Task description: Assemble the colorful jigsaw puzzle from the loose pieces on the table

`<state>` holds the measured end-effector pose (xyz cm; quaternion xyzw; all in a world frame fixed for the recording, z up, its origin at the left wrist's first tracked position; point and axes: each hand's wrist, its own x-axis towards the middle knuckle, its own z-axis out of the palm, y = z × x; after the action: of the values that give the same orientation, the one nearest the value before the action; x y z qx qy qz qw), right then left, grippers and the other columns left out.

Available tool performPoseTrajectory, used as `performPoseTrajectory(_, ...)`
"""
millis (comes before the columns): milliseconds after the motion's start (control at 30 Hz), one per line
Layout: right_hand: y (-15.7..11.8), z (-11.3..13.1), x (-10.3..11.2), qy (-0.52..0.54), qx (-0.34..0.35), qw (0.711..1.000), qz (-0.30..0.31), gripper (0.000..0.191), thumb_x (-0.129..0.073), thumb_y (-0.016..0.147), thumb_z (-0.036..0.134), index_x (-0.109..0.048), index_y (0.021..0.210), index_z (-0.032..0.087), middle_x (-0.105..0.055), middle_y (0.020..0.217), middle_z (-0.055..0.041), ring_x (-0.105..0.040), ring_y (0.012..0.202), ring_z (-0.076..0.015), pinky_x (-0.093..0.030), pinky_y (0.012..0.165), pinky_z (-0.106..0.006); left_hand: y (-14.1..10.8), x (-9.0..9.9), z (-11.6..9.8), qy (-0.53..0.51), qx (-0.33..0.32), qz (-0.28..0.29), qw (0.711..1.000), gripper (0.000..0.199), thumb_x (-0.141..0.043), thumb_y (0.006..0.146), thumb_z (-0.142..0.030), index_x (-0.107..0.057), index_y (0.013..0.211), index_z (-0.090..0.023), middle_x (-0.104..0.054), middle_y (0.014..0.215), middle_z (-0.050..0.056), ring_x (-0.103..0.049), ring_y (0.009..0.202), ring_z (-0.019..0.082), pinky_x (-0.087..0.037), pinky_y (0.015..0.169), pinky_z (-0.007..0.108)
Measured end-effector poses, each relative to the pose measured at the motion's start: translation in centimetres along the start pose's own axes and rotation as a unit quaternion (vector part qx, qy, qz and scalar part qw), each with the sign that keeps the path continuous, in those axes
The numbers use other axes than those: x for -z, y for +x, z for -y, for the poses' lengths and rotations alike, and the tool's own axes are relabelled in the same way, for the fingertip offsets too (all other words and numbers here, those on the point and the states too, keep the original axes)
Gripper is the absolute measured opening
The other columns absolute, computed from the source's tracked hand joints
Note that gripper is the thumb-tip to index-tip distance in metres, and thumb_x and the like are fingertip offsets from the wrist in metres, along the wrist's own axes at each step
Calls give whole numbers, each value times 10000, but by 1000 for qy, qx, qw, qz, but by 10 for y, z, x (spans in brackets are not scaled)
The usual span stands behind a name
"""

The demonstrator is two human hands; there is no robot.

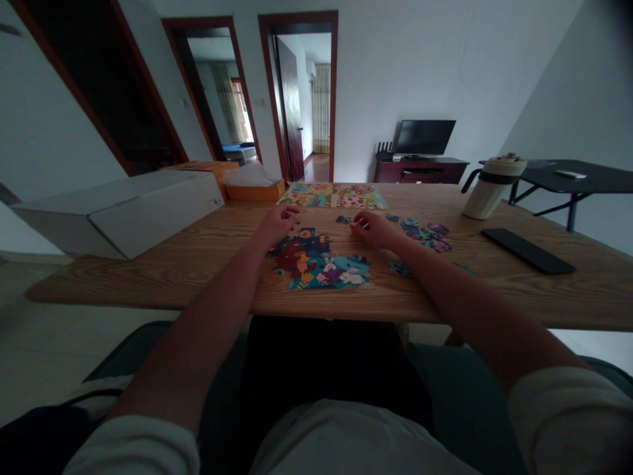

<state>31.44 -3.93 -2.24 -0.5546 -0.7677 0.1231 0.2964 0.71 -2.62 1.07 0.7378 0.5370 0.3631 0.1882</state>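
A partly joined puzzle (330, 272) with white rabbits and dark figures lies on the wooden table (198, 277) in front of me. My left hand (279, 223) hovers by its upper left edge, fingers apart and nothing seen in them. Beyond the puzzle's upper right side, my right hand (370, 228) has its fingers curled together; whatever they hold, if anything, is too small to name. Loose puzzle pieces (430, 235) form a pile to the right of that hand. A loose piece (343, 220) lies just left of it. More pieces are partly hidden by my right forearm.
Behind my hands lies a colourful picture sheet (336, 196). A long white box (128, 204) and an orange box (254, 190) stand at the left. On the right are a cream bottle (492, 188) and a black flat object (527, 251).
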Motion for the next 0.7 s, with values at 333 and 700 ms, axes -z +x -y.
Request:
performPoseTrajectory(333,-10,56,-10,307,33,951,22,231,-711,920,369,-552,1058,275,-740,831,4,-702,756,-179,-600,710,-327,-25,-31,-34,63,-145,90,983,360,-708,890,-361,-733,1226,-235,-766,1015,38,-702,875,209,-556,814,321)
performPoseTrajectory(700,-12,20,4,82,34,996,2,190,-641,945,278,-680,1117,206,-752,1039,-100,-695,842,-202,-569,771,-330,22,43,35,181,-51,68,980,245,-614,848,-247,-823,974,-229,-793,1060,74,-705,1029,271,-519,994,404)
